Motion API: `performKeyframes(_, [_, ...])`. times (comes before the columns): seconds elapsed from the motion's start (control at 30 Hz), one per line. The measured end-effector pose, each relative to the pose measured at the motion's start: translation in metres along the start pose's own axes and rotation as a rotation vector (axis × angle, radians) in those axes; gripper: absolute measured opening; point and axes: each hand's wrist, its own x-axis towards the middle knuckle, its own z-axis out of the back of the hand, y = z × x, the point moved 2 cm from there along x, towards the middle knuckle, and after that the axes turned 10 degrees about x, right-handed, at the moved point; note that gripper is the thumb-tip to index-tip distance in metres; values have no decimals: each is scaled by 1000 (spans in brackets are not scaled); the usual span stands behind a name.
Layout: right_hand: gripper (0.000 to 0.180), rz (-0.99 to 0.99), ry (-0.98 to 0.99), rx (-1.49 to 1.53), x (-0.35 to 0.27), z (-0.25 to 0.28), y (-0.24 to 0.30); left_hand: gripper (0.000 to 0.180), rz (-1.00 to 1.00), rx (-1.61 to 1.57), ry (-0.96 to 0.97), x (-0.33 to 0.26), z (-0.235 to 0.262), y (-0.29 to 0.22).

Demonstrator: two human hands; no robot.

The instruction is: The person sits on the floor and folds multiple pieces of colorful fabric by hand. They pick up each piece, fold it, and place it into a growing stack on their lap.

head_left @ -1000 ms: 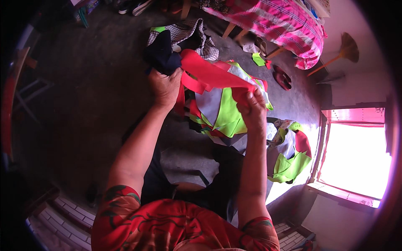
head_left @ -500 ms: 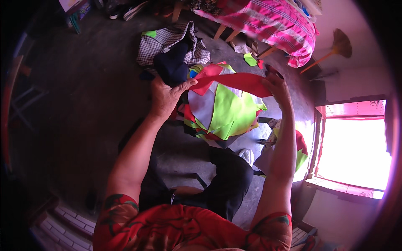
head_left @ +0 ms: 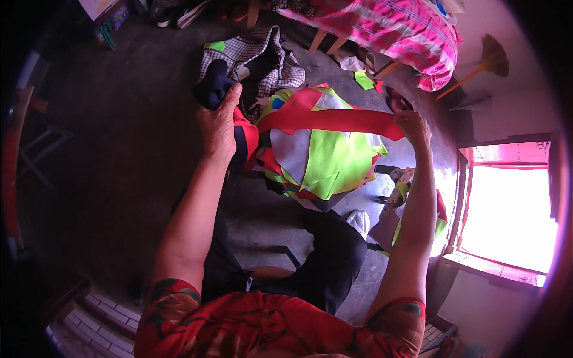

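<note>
My right hand (head_left: 416,128) pinches the far right end of a long red fabric strip (head_left: 340,120). The strip stretches left across the top of a big pile of fabric scraps (head_left: 334,164) in lime green, grey, red and black. My left hand (head_left: 218,126) is closed around a bunched dark navy cloth (head_left: 213,83), which pokes out above the thumb. More red fabric (head_left: 248,132) hangs beside that palm, and dark cloth falls below it. Whether this red part joins the strip, I cannot tell.
On the floor beyond the pile lies a checked cloth (head_left: 280,71). A table with a pink plaid cover (head_left: 382,36) stands at the far right, near a broom (head_left: 494,56). More scraps (head_left: 441,218) and a white plastic bag (head_left: 359,223) sit right of my knee.
My hands have moved apart, the left one leftward and the right one slightly right. The red strip is now stretched longer and straighter. The navy cloth has shifted left with my left hand.
</note>
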Motion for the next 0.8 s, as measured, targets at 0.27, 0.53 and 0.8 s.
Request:
performKeyframes(0.27, [61, -41, -78, -375, -10, -26, 9, 20, 17, 1, -6, 1, 2, 3])
performKeyframes(0.53, [72, 177, 129, 111, -63, -128, 48, 20, 76, -7, 38, -6, -4, -3])
performKeyframes(0.8, [73, 163, 209, 241, -64, -121, 39, 21, 127, -107, 287, -8, -6, -3])
